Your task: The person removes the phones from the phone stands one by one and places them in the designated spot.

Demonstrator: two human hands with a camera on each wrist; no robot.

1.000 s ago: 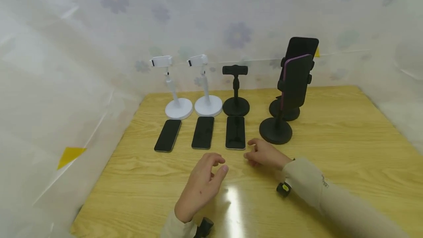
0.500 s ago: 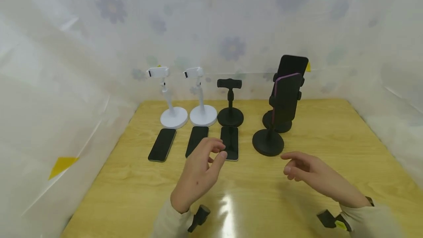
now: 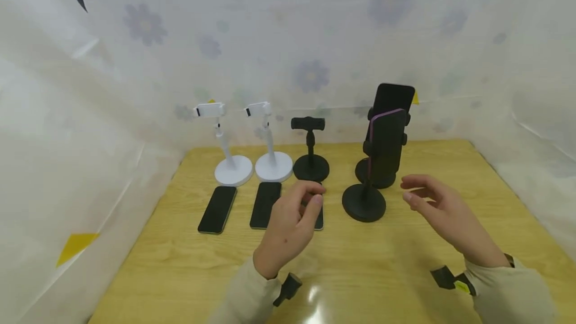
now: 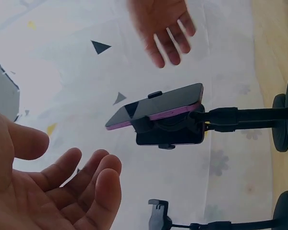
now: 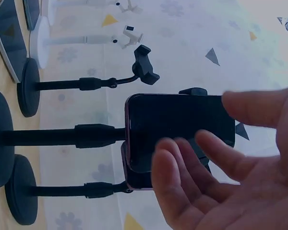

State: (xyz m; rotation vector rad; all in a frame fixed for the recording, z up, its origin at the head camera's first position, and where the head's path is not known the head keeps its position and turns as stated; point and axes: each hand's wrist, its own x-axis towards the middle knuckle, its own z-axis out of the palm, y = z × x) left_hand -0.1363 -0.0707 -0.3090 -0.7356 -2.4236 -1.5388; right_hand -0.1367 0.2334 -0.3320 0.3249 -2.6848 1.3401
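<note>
In the head view, a purple-edged phone [image 3: 388,144] stands clamped upright in the front black phone stand [image 3: 363,204]. Behind it, a second black stand [image 3: 386,179] holds another dark phone [image 3: 395,96]. My right hand [image 3: 443,214] hovers just to the right of these stands, fingers loosely bent and holding nothing. My left hand [image 3: 288,229], also holding nothing, hovers over the flat phones, its fingers relaxed. It covers most of the third phone [image 3: 320,221]. Both palms show in the wrist views, with the purple-edged phone [image 4: 158,108] apart from the left fingers.
Two white phone stands [image 3: 233,170] and a black stand [image 3: 311,168] line the back, their clamps holding no phone. Before them lie a left phone [image 3: 217,210] and a middle phone [image 3: 265,205]. Flower-patterned sheeting [image 3: 252,54] closes off the wooden table [image 3: 180,269] behind and at the sides.
My right hand has left the third flat phone, moving right and then forward beside the front stand. The left hand has shifted forward and slightly right, over the flat phones. The head view has tilted up.
</note>
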